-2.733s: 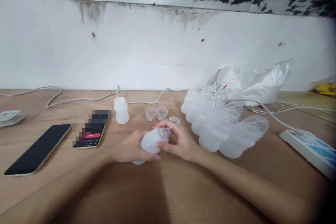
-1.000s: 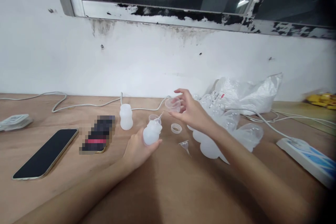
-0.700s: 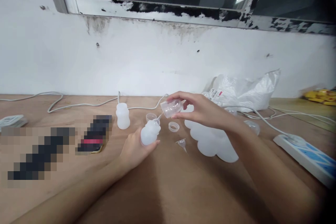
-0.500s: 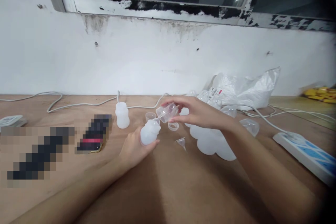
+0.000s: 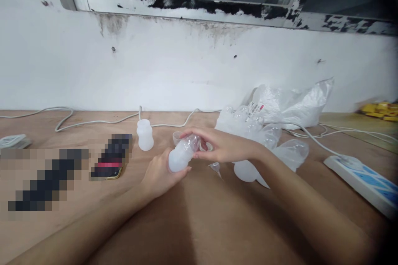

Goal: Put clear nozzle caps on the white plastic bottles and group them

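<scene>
Tilted to the right, a frosted white plastic bottle sits in my left hand, whose fingers wrap round its body. My right hand grips a clear plastic cap by its sides. The cap fits over the bottle's top and hides its neck. Behind the bottle stands a clear cup-shaped piece, partly covered by my hand. A clear ring shows between my right fingers and the table. Just below my right hand lies a small clear funnel-shaped piece.
Another frosted bottle stands upright at the left. Several frosted bottles and clear caps lie piled behind my right forearm, beside a plastic bag. A power strip is at the right, a phone at the left. Cables run along the wall.
My right hand has come down and left with the clear cap, which now covers the bottle's top. My left hand has barely moved.
</scene>
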`<act>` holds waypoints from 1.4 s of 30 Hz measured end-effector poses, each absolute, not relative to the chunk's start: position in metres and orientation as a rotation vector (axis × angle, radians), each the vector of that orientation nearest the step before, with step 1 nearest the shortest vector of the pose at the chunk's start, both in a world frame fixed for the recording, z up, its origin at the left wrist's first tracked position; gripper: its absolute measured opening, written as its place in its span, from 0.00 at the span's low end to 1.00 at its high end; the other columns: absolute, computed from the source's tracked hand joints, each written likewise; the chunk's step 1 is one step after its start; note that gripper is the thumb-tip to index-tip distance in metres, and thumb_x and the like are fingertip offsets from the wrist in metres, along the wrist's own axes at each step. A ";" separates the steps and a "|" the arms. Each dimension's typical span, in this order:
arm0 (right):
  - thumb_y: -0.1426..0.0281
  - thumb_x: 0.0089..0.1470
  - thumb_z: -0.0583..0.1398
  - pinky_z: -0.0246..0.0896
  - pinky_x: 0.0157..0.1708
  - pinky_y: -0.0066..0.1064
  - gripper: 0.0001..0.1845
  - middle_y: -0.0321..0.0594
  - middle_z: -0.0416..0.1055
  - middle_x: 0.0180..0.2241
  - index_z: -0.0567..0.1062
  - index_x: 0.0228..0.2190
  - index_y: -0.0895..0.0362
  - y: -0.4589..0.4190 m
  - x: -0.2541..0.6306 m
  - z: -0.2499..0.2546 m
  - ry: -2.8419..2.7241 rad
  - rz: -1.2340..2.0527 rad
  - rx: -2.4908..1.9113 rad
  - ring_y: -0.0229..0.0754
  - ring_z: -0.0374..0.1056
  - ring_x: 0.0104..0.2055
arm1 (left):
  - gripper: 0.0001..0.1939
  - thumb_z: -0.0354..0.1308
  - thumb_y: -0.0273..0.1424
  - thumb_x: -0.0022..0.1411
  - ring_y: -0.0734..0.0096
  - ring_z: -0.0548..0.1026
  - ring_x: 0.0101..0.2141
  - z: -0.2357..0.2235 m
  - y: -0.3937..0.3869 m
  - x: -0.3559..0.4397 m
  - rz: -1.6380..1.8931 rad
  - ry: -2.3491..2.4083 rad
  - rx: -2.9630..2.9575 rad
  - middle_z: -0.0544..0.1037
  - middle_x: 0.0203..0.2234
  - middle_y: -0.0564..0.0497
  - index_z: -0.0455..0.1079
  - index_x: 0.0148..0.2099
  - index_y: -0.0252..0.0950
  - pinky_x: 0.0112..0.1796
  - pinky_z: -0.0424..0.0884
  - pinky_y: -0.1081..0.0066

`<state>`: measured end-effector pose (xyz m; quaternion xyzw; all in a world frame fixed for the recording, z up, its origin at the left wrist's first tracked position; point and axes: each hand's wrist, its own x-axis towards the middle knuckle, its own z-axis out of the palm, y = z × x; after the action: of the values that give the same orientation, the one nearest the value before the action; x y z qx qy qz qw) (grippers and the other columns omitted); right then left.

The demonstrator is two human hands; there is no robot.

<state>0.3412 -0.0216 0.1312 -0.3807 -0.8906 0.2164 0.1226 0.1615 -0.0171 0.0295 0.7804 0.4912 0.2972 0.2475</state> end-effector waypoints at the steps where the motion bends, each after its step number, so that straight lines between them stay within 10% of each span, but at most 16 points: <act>1: 0.68 0.50 0.57 0.60 0.33 0.30 0.24 0.42 0.64 0.44 0.60 0.49 0.56 -0.022 0.339 0.129 -2.591 0.632 -1.126 0.38 0.62 0.36 | 0.23 0.56 0.43 0.49 0.59 0.74 0.35 0.029 -0.017 0.161 0.819 1.340 2.115 0.76 0.33 0.49 0.62 0.45 0.38 0.33 0.67 0.67; 28: 0.66 0.47 0.59 0.60 0.35 0.35 0.21 0.44 0.64 0.40 0.60 0.43 0.57 -0.022 0.324 0.110 -2.533 0.402 -1.109 0.43 0.62 0.39 | 0.14 0.54 0.37 0.52 0.63 0.74 0.31 0.023 -0.017 0.164 0.949 1.321 2.055 0.74 0.28 0.50 0.63 0.41 0.36 0.29 0.67 0.68; 34: 0.65 0.50 0.56 0.59 0.33 0.32 0.17 0.42 0.65 0.41 0.61 0.43 0.56 -0.031 0.327 0.130 -2.509 0.292 -1.150 0.42 0.63 0.37 | 0.28 0.57 0.40 0.50 0.61 0.70 0.42 0.021 -0.024 0.164 1.097 1.222 2.094 0.69 0.43 0.45 0.52 0.50 0.37 0.38 0.67 0.66; 42: 0.69 0.48 0.56 0.58 0.34 0.36 0.19 0.45 0.62 0.44 0.61 0.44 0.57 -0.019 0.371 0.148 -1.990 -0.494 -1.537 0.44 0.63 0.34 | 0.24 0.55 0.34 0.54 0.62 0.64 0.46 0.014 -0.019 0.162 1.320 1.103 2.205 0.63 0.46 0.43 0.51 0.52 0.37 0.42 0.65 0.62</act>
<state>0.3710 -0.0189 0.1478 -0.5750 -0.7442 -0.1849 0.2854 0.1623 -0.0189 0.0140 0.7768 0.3886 0.4649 0.1718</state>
